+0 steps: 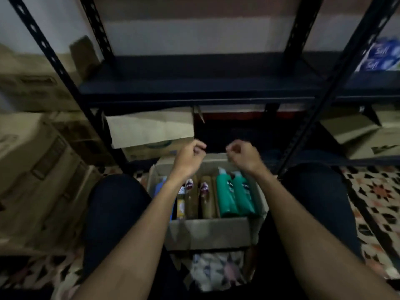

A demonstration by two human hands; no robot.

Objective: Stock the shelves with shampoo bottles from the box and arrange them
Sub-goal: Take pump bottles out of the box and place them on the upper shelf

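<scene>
An open cardboard box [207, 232] stands on the floor between my knees. Inside it lie two green shampoo bottles [236, 195] on the right, two brown bottles [200, 201] in the middle, and a yellow one [180, 207] and a blue one [160, 189] on the left. My left hand [189, 158] and my right hand [243, 155] hover over the box's far edge. Both have their fingers curled and hold nothing. In front of me a dark metal shelf board [194, 83] is bare.
Black slotted uprights [54, 59] frame the rack. A cardboard box [151, 131] sits on the lower shelf, with more boxes at the lower right [368, 135] and stacked at the left [32, 169]. Blue packs [381, 57] lie on the right shelf. The floor [378, 191] is patterned tile.
</scene>
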